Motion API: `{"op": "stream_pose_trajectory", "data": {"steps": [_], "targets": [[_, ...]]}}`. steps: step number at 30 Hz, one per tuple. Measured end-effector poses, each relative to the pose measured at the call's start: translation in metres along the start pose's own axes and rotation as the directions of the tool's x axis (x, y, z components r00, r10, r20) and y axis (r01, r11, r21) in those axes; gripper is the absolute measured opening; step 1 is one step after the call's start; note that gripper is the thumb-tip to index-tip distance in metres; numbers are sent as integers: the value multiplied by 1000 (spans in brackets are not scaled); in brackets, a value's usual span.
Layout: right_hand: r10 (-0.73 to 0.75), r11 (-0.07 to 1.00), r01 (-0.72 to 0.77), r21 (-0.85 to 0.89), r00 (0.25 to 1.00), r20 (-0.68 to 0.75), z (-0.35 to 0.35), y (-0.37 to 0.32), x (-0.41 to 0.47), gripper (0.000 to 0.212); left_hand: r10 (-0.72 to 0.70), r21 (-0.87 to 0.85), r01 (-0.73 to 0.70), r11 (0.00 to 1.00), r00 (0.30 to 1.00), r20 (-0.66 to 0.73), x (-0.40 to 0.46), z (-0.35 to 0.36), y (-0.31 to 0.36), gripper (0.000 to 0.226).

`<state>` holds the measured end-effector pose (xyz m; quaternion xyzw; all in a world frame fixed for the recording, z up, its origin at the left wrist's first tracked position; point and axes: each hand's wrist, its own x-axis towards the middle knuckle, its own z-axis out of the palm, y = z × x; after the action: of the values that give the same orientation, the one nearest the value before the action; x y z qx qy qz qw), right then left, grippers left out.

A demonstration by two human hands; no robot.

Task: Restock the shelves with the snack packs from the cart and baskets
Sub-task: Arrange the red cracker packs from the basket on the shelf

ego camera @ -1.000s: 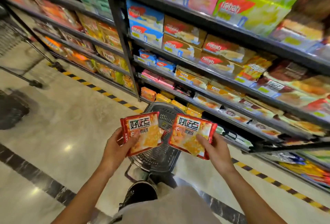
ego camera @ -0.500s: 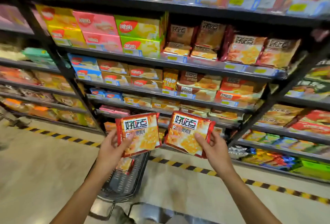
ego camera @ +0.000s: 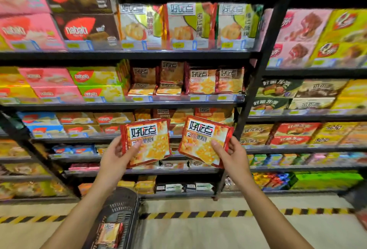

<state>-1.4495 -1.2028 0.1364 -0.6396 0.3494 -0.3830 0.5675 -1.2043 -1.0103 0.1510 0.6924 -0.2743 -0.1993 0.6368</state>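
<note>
Stocked shelves [ego camera: 127,104] — basket [ego camera: 119,205] below

- Left pack [ego camera: 148,143]: in left hand [ego camera: 114,158], before shelves [ego camera: 127,105].
- Right pack [ego camera: 204,141]: in right hand [ego camera: 231,155], at 3 o'clock of left pack.
- Basket [ego camera: 119,207]: at 6 o'clock, a pack [ego camera: 109,234] in it.

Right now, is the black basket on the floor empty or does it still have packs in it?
Not empty. At least one red snack pack lies inside the black basket. The frame cuts off the basket's lower part, so how many remain cannot be told.
</note>
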Motion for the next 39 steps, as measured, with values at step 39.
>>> {"op": "stream_pose_trajectory", "data": {"steps": [39], "targets": [[-452,835,385,-393,887,-92,203,-15,305,26,267,9,-268,964,963,15,271,-47,-40,32]]}}
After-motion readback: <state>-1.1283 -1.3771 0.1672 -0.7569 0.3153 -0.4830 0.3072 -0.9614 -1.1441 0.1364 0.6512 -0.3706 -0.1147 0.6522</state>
